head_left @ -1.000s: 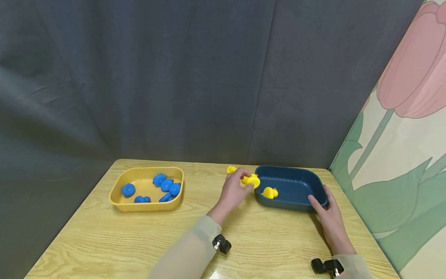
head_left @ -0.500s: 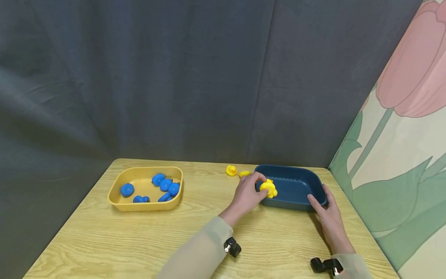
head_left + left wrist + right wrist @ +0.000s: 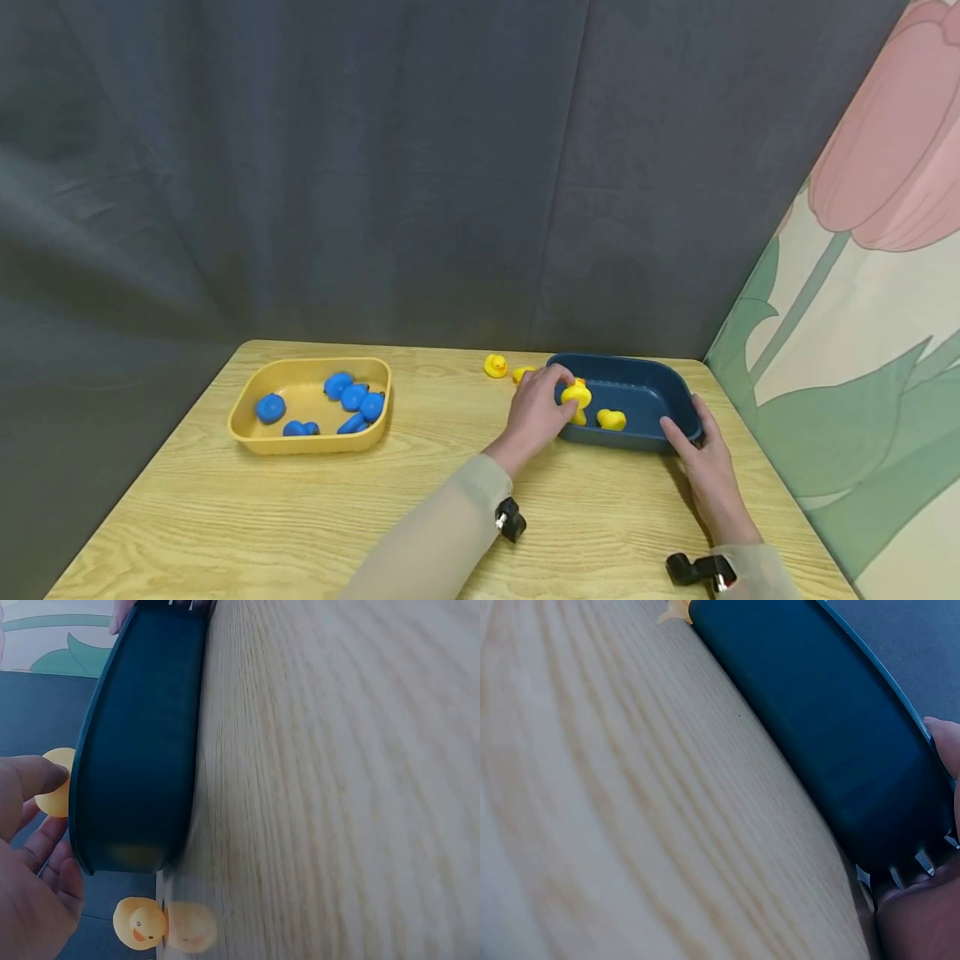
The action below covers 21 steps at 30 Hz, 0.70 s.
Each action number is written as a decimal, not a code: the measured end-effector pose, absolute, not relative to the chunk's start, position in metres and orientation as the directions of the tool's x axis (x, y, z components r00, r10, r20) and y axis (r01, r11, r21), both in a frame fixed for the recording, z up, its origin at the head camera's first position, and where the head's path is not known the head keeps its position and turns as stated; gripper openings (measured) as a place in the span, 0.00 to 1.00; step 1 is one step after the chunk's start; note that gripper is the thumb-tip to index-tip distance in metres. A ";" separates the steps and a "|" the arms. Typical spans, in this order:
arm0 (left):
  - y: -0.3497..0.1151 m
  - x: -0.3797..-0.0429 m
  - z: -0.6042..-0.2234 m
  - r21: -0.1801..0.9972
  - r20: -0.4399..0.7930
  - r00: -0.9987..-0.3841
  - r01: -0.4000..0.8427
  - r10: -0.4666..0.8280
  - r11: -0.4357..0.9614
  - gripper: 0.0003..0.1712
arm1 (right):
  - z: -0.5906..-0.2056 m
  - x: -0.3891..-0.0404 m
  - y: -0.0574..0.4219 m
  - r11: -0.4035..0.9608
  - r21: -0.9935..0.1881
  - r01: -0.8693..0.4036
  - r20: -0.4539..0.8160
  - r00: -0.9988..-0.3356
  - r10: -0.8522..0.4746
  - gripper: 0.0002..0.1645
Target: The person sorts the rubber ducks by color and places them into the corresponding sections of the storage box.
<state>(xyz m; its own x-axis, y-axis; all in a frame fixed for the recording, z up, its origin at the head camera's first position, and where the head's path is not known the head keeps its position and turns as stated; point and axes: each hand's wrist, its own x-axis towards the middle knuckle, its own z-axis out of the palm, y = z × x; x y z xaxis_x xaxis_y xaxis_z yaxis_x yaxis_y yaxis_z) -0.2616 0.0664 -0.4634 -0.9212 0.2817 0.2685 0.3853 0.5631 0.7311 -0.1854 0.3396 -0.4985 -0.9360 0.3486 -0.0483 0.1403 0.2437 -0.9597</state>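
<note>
My left hand pinches a yellow rubber duck between thumb and fingers over the left end of the dark blue bin. In the left wrist view the held duck shows beside the bin's rim, partly covered by the thumb. Below it, more yellow shows inside the bin, and another yellow duck lies on the bin floor to the right. My right hand grips the bin's right end, thumb at the rim and fingers round the outer wall.
Left of the bin, a yellow duck sits on the wooden table, with another duck partly behind my left hand. A yellow bin holding several blue ducks stands at the left. A dark curtain hangs behind.
My left hand has moved right from beside the dark blue bin to over its left end, carrying yellow rubber duck. A duck now lies farther right inside. My right hand has stayed on the bin.
</note>
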 end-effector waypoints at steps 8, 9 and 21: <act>0.067 -0.270 -0.463 0.713 0.282 -0.930 0.369 0.237 0.596 0.18 | -0.497 -0.183 0.339 0.239 -0.961 0.136 -0.048 -0.938 0.343 0.57; 0.066 -0.271 -0.463 0.710 0.287 -0.929 0.370 0.233 0.599 0.18 | -0.497 -0.183 0.338 0.242 -0.961 0.131 -0.042 -0.939 0.341 0.57; 0.048 -0.280 -0.464 0.710 0.339 -0.912 0.409 0.230 0.573 0.24 | -0.497 -0.180 0.339 0.255 -0.963 0.091 -0.006 -0.949 0.316 0.58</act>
<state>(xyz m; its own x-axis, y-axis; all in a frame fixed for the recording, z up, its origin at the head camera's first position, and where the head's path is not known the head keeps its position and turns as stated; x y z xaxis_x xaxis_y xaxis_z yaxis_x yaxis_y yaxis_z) -0.2804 0.0478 -0.4643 -0.9121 0.2302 0.3392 0.4087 0.5732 0.7102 -0.1796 0.3388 -0.4973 -0.9487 0.3160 -0.0059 0.0908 0.2547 -0.9628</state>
